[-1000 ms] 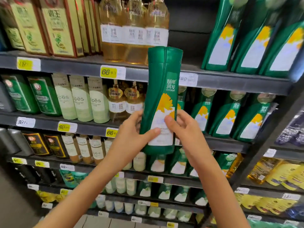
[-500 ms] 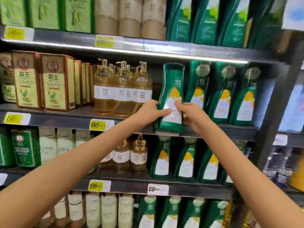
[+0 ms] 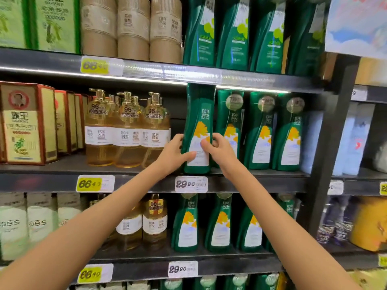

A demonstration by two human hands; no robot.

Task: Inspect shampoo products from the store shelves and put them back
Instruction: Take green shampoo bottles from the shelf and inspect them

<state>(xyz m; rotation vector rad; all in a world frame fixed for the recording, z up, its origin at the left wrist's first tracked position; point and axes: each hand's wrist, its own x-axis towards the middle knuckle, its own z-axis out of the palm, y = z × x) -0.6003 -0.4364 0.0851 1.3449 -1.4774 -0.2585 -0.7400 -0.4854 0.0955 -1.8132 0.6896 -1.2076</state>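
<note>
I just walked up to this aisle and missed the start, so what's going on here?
A person holds a green shampoo bottle with both hands: the left hand grips its left side, thumb across the label, and the right hand grips its right side. The bottle is upright at the left end of a row of matching green bottles, beside amber pump bottles. Its base seems to be down at the front of the shelf. It is not yet let go.

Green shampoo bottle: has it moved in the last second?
Yes. The green shampoo bottle moved up and inward: its base hung below the 29.90 price tag, now it sits above it.
</note>
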